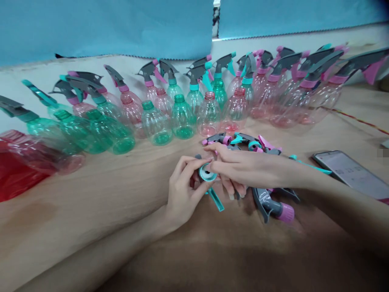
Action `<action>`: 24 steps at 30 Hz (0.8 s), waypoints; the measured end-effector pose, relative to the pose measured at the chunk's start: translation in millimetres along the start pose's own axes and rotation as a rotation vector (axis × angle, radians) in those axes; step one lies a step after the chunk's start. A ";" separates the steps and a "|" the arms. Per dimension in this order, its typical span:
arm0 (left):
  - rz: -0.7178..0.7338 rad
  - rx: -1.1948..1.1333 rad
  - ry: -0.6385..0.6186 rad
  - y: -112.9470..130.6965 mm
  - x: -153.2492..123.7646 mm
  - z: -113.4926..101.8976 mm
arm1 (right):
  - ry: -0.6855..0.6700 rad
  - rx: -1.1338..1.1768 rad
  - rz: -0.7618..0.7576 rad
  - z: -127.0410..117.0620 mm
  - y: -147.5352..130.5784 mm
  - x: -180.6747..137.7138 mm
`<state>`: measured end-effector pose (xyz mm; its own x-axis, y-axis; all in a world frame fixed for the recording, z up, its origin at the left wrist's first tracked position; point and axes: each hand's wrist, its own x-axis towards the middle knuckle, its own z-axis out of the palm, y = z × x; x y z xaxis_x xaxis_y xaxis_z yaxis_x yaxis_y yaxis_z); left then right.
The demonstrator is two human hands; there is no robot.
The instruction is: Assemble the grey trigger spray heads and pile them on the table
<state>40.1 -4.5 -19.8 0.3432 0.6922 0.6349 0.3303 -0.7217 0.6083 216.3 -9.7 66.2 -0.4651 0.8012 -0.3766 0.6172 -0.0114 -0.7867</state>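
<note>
My left hand (182, 194) is closed around a trigger spray head (216, 200), its teal collar facing up towards me and its teal trigger pointing down. A pale ring shows inside the collar. At the collar's upper edge, the fingertips of my right hand (243, 166) press together; whatever they pinch is too small or hidden to tell. Its other fingers curl below, over a dark part. Loose spray heads with pink and teal parts lie just beyond my right hand, and a grey one with a pink collar (286, 213) lies below my right wrist.
Clear pink and green bottles stand along the wall, many topped with spray heads. Several open-necked ones, such as a green bottle (184, 119), stand in front. A phone (352, 170) lies at right. Red plastic (21, 174) sits at far left. A thin cord (361, 118) crosses the table.
</note>
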 end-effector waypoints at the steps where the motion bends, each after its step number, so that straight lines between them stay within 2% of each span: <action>1: -0.001 -0.003 -0.002 0.0 -0.2 -0.6 | -0.005 0.002 0.012 0.5 -1.5 -0.4; 6: -0.032 0.003 -0.035 0.4 -0.5 -3.0 | -0.027 0.015 0.056 1.2 -7.2 -1.7; 13: -0.043 0.006 -0.055 -0.2 -1.0 -2.8 | -0.047 0.014 0.054 -0.3 0.5 3.1; 19: -0.052 0.016 -0.023 -0.8 -0.5 -1.7 | 0.199 -0.074 -0.020 9.4 7.5 0.5; 24: -0.022 0.061 0.011 -2.6 1.0 -1.1 | 0.250 -0.060 -0.069 19.6 7.6 0.8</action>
<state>38.6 -1.9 -20.1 0.3257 0.7079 0.6267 0.3907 -0.7044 0.5926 208.2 -21.0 50.4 -0.3413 0.9216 -0.1846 0.6291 0.0781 -0.7734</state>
